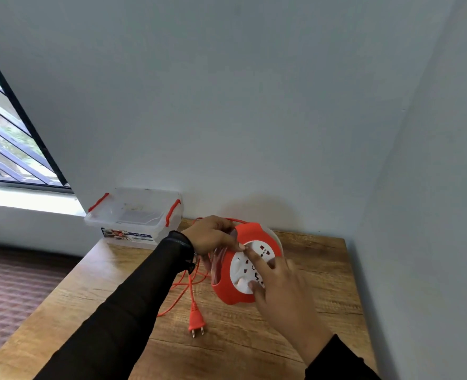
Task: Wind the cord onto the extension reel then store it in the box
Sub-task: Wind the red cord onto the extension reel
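Left hand (213,237) grips extension reel (243,270) rim, tilted on table (323,283). Right hand (281,292), fingers extended, presses socket face. Cord (183,292) slack, plug (196,322) lying flat.

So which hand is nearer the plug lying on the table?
Right. The right hand is on the reel's face, just up-right of the plug; the left hand grips the reel's far rim.

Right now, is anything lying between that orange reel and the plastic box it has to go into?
Nothing visible blocks the way. The reel is held in both hands, and the clear plastic box sits behind and to its left on the wooden table. Its lid appears shut, though.
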The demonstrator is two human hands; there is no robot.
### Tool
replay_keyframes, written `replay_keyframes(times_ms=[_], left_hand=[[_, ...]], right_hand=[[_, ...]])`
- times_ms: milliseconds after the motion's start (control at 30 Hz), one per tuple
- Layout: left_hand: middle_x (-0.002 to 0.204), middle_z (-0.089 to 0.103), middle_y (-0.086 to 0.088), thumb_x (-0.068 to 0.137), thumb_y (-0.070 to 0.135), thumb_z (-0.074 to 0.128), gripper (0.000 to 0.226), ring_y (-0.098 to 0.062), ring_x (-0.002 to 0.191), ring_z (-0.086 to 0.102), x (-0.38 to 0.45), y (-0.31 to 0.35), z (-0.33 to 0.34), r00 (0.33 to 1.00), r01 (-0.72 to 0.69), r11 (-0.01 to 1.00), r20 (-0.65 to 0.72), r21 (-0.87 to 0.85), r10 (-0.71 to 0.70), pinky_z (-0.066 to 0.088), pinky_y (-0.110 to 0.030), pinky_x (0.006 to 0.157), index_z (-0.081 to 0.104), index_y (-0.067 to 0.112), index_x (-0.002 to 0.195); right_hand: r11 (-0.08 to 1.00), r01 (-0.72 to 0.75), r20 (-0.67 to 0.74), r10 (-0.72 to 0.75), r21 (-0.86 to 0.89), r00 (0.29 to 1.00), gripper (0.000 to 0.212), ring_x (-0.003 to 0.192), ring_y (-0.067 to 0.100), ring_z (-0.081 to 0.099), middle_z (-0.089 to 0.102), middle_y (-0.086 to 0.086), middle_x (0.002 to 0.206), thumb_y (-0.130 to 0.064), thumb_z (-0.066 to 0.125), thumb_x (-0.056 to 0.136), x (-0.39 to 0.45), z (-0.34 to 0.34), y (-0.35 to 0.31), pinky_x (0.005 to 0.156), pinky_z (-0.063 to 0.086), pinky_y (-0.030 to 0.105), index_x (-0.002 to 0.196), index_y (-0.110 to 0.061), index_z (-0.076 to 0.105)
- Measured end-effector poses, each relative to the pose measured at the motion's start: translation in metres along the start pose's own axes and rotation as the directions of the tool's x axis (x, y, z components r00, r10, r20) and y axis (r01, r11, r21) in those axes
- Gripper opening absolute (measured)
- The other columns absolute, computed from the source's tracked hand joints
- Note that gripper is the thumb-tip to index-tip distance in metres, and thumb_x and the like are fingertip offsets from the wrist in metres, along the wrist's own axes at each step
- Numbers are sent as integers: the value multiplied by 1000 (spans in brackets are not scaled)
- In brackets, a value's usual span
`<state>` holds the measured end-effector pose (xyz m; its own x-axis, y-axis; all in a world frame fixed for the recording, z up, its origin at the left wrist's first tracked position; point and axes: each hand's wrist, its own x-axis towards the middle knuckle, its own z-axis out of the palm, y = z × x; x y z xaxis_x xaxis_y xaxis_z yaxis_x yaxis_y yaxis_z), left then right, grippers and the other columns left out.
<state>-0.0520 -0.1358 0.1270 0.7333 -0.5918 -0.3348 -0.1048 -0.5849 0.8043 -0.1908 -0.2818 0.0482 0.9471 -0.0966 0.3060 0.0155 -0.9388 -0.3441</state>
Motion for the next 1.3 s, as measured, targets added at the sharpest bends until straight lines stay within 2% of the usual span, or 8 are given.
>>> replay_keyframes(times_ms=[200, 367, 567, 700, 900, 1033, 1133, 1300], left_hand=[[79, 70, 8, 72, 31, 74, 11, -19, 66, 70, 4, 3, 15, 999, -36, 996, -8, 88, 37, 57, -33, 48, 65, 34, 78], [82, 71, -7, 75, 32, 76, 29, -19, 68, 69, 2, -16, 50, 989, -118, 982, -108, -148, 103, 58, -34, 59, 66, 19, 99], [94, 71, -7, 75, 21, 78, 30, -21, 83, 67, 1, -41, 109, 929, -172, 942, -365, -289, 58, 58, -38, 79, 68, 12, 101], [90, 72, -11, 74, 12, 79, 27, -28, 85, 69, -4, -39, 127, 884, -247, 888, -466, -388, 43, 59, -34, 75, 68, 17, 98], [99, 70, -9, 73, 4, 78, 34, -23, 89, 69, -8, -36, 144, 827, -339, 834, -561, -435, 44, 59, -38, 78, 65, 16, 103], [99, 69, -5, 72, 8, 80, 34, -20, 88, 68, -9, -38, 144, 793, -366, 854, -604, -370, 78, 60, -34, 76, 65, 22, 99], [95, 69, -5, 71, 11, 81, 36, -18, 85, 68, -11, -41, 148, 786, -358, 850, -616, -386, 52, 58, -26, 69, 64, 28, 97], [93, 68, -7, 72, 9, 80, 30, -18, 84, 69, -13, -44, 149, 753, -400, 848, -653, -347, 88, 58, -30, 72, 65, 18, 96]], right_hand=[[945, -191, 219, 134, 264, 966, 74, 125, 22, 49, 51, -1, 139, -38, 59, 89, 2, 13, 6, 99, 44, 36, 146, -46, 13], [969, -208, -18, 213, 136, 977, 62, 111, 26, 55, 60, 3, 125, -35, 65, 83, 5, 5, 24, 90, 51, 38, 138, -41, 38], [978, -193, -96, 186, -74, 978, 59, 109, 23, 56, 61, 1, 126, -41, 60, 85, 10, -1, 43, 90, 49, 35, 139, -40, 37], [932, -308, -101, 331, 193, 938, 63, 89, 22, 63, 67, 1, 109, -52, 66, 77, 9, -1, 44, 65, 51, 30, 133, -39, 42], [675, -404, -2, 514, 617, 858, 62, 78, 3, 61, 62, -4, 107, -40, 77, 73, 13, 2, 42, 54, 44, 15, 127, -32, 48], [234, -440, 228, 600, 867, 767, 55, 74, 5, 61, 66, 5, 108, -33, 78, 73, 18, -3, 33, 52, 45, 15, 121, -25, 52], [-32, -526, 442, 589, 850, 677, 52, 42, 8, 45, 68, 11, 85, -42, 72, 78, 23, -12, 27, 36, 30, 17, 121, -20, 53], [-427, -533, 682, 418, 730, 600, 34, 38, 10, 41, 64, 8, 56, -37, 65, 85, 25, -20, 26, 36, 31, 19, 105, -11, 56]])
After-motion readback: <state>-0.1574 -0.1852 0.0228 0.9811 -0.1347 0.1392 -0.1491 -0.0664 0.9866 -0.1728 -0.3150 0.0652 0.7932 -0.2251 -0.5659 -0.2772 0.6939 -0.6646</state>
